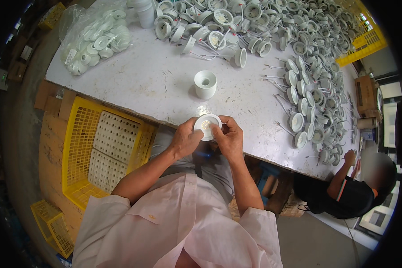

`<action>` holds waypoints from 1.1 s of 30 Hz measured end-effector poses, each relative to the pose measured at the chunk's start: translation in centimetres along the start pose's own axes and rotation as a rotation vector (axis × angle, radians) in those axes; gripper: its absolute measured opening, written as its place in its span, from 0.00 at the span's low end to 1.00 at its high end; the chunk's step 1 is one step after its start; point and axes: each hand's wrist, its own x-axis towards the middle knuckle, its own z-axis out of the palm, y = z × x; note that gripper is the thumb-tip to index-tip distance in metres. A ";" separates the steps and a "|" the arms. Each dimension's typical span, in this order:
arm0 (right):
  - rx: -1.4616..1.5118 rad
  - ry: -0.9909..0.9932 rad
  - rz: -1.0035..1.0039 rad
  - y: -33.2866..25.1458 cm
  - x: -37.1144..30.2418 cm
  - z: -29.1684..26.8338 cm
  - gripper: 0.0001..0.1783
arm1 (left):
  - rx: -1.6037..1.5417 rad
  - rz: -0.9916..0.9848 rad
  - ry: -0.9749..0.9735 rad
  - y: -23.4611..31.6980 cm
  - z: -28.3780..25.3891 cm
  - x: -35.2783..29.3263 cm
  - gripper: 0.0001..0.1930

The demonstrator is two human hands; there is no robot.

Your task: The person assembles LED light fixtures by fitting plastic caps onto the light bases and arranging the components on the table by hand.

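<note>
At the table's near edge, both hands grip a white round LED lamp housing (201,120) with a pale yellowish LED patch inside its cup. My left hand (185,137) closes on the rim from the left. From the other side my right hand (229,139) grips the rim, its thumb reaching into the cup. Just beyond them, a white cylindrical block (205,90) with a round hole in its top stands upright on the table.
Many similar lamp housings (299,109) with wires cover the table's far and right parts. A clear bag of white round parts (96,44) lies far left, beside stacked white cups (144,13). A yellow crate (76,147) holds perforated white trays (114,138). Another person (355,194) sits at right.
</note>
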 end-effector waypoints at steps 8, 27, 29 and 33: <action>-0.147 0.022 0.028 0.2 0.7 -0.1 0.12 | -0.051 -0.041 -0.090 -0.6 -0.7 0.5 0.18; -0.321 -0.142 -0.451 -1.5 0.3 -3.6 0.33 | -0.197 0.048 -0.171 0.0 -0.8 0.3 0.22; -0.440 -0.161 -0.550 -2.4 0.2 -3.3 0.37 | -0.206 0.113 -0.166 0.3 -0.4 0.4 0.23; -0.623 -0.214 -0.622 -2.8 0.0 -3.4 0.44 | -0.158 0.108 -0.211 0.5 0.6 1.0 0.23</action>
